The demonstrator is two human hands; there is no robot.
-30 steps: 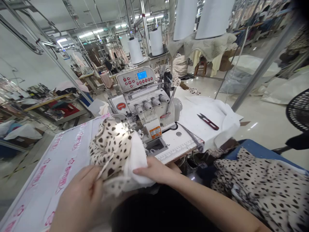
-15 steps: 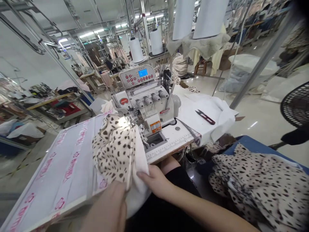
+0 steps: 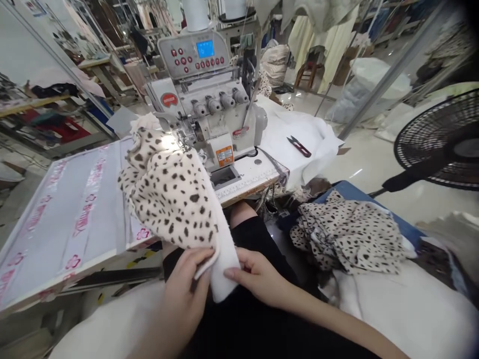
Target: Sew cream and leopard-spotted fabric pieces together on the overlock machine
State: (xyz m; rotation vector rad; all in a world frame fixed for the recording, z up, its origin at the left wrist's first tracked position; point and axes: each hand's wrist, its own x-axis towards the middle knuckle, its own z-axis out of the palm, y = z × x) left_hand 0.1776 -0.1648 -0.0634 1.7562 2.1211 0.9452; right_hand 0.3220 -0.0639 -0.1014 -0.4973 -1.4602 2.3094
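A cream fabric piece with dark spots (image 3: 168, 194) and a white fleecy back hangs from the needle area of the overlock sewing machine (image 3: 213, 119) down over the table's front edge to my lap. My left hand (image 3: 187, 294) pinches its lower spotted edge, fingers closed on the cloth. My right hand (image 3: 258, 276) grips the white corner of the same piece just to the right, thumb on top.
The work table (image 3: 67, 224) has a plastic cover with pink print at left. Red-handled thread snips (image 3: 299, 147) lie on white cloth right of the machine. A heap of spotted pieces (image 3: 348, 234) sits at my right. A black fan (image 3: 445, 139) stands at far right.
I have drawn the fabric's lower end off the table toward my lap. Both hands moved down and closer together on its edge. My view has tipped downward.
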